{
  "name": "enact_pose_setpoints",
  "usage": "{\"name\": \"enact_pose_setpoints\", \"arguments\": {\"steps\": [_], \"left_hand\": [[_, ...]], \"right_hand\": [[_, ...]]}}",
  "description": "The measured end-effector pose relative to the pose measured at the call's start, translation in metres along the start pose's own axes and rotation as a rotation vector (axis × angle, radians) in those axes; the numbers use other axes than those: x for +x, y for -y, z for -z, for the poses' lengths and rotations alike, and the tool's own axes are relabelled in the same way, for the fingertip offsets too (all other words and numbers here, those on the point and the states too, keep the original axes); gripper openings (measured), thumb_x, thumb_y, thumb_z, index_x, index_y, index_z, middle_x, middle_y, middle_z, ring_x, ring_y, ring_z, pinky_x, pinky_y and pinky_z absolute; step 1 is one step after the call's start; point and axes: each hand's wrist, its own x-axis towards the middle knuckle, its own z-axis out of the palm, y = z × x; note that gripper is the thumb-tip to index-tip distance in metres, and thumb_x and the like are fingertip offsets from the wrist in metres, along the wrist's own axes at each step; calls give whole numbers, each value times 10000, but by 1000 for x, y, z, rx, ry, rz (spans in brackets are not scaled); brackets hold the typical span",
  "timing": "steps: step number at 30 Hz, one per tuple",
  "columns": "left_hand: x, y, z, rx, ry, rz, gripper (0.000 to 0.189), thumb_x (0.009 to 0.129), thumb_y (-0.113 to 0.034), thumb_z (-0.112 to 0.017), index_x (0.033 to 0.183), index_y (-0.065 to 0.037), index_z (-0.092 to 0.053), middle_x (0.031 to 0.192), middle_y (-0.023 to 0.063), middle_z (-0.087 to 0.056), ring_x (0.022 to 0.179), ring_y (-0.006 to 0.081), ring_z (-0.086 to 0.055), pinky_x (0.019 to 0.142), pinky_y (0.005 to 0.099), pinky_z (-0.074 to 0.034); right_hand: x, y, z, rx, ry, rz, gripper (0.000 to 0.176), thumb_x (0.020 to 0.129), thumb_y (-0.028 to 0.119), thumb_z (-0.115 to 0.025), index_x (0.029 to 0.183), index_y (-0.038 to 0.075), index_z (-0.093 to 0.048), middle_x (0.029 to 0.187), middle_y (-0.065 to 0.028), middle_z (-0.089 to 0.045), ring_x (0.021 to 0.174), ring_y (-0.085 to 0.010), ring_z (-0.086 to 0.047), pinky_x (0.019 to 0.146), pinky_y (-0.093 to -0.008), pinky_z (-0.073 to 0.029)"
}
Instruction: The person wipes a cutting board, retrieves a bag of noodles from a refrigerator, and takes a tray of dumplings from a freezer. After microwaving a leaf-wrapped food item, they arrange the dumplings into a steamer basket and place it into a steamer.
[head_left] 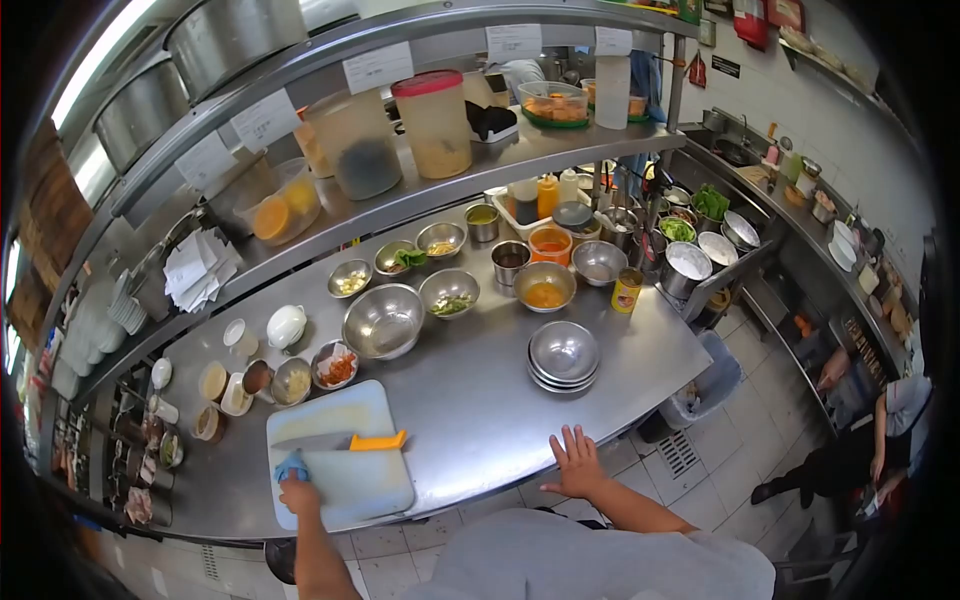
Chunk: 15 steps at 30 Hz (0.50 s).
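Observation:
My left hand (297, 492) is closed on a blue cloth (291, 466) at the left edge of the white cutting board (345, 490). Just above the cloth, a knife with an orange handle (378, 441) lies across the board, its blade pointing left. My right hand (576, 462) is empty, its fingers spread at the front edge of the steel table (470, 420). Beyond that hand stands a stack of steel bowls (563, 355).
Behind the board are a large steel bowl (384, 322), a bowl of chopped red food (335, 365) and several other bowls. A yellow can (626, 291) stands at the right. Overhead runs a loaded shelf (420, 188). Another person (905, 410) is at the far right.

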Motion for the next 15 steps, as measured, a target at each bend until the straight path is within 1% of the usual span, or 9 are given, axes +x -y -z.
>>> {"name": "enact_pose_setpoints", "arguments": {"steps": [1, 3, 5, 7, 9, 10, 12, 13, 15], "left_hand": [[-24, -47, 23, 112, 18, 51, 477, 860, -126, -604, 1323, -61, -698, 1155, 237, -713, 989, 429, -700, 869, 525, -559], [-44, -63, 12, 103, 147, -132, 460, 843, -131, -627, 1289, -55, -710, 1187, 240, -696, 1032, 444, -687, 932, 545, -546], [-91, -110, 44, -71, 271, -173, 440, 812, -142, -655, 1234, -40, -728, 1137, 256, -704, 1040, 464, -678, 953, 551, -540], [-136, -144, 69, -130, 325, -302, 407, 786, -160, -680, 1165, -29, -749, 1066, 268, -711, 1012, 463, -683, 939, 551, -544], [-165, -177, 91, -138, 479, -355, 431, 784, -204, -699, 1169, -18, -755, 1104, 293, -718, 1020, 449, -701, 940, 516, -561], [-170, -194, 105, -133, 481, -354, 431, 784, -204, -699, 1169, -18, -755, 1104, 293, -718, 1020, 449, -701, 940, 516, -561], [-170, -231, 131, -255, 861, -260, 465, 791, -201, -714, 1213, -7, -744, 1202, 280, -721, 1059, 414, -720, 973, 464, -563], [-170, -246, 139, -256, 861, -262, 465, 791, -201, -714, 1213, -7, -744, 1202, 280, -721, 1059, 414, -720, 973, 464, -563], [-172, -268, 150, -656, 938, -82, 527, 823, -175, -732, 1318, 2, -690, 1223, 247, -734, 1114, 391, -720, 1023, 444, -541]], "right_hand": [[1, -1, 1, 1, -6, -6, 1225, 793, 810, -689, 1658, 58, -257, 1703, -319, -147, 1576, -531, -84, 1241, -611, -135], [3, 1, 6, 9, 61, -14, 1210, 817, 802, -672, 1670, 72, -221, 1713, -308, -121, 1585, -515, -59, 1251, -606, -113], [2, 1, 11, 17, 84, -25, 1211, 824, 801, -664, 1674, 73, -202, 1719, -303, -105, 1590, -507, -42, 1256, -601, -101], [2, 3, 16, 34, 113, -26, 1212, 831, 800, -657, 1679, 74, -183, 1724, -298, -89, 1595, -499, -26, 1261, -595, -88], [2, 2, 21, 48, 150, -45, 1206, 842, 776, -667, 1686, 82, -157, 1732, -282, -77, 1597, -502, -21, 1273, -582, -95], [2, 1, 19, 53, 154, -44, 1206, 842, 776, -667, 1686, 82, -157, 1732, -282, -77, 1597, -502, -21, 1273, -582, -95], [6, -5, 16, 25, 173, -8, 1213, 844, 780, -662, 1686, 76, -147, 1729, -297, -59, 1597, -504, 1, 1268, -589, -75], [7, -6, 20, 25, 171, -10, 1213, 844, 780, -662, 1686, 76, -147, 1729, -297, -59, 1597, -504, 1, 1268, -589, -75], [5, -6, 27, -12, 214, 7, 1203, 854, 763, -666, 1687, 74, -138, 1729, -299, -53, 1595, -509, -2, 1267, -594, -82]]}}
